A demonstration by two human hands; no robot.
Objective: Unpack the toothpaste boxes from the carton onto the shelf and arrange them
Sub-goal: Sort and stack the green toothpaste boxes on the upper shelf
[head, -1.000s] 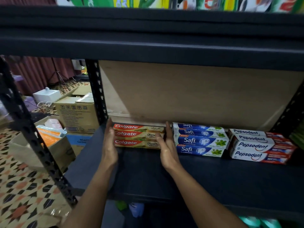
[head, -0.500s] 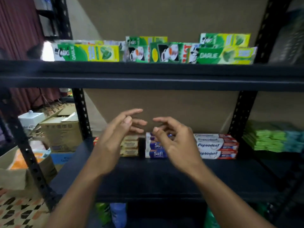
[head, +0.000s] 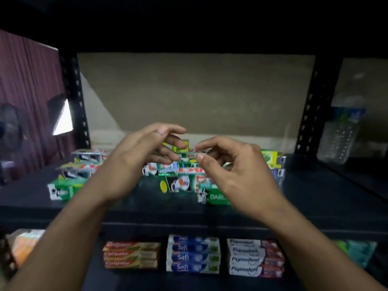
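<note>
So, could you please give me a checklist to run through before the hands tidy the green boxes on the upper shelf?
1. Left hand free: ok, fingers relaxed, holding nothing.
2. Right hand free: ok, loosely curled, holding nothing.
3. Green boxes lined up: not ok, they lie at mixed angles.
4. Colgate, Safi and Pepsodent stacks below neat: ok.
5. Bare room on upper shelf: ok, at its right end.
6. Carton emptied: cannot tell, not in view.
</note>
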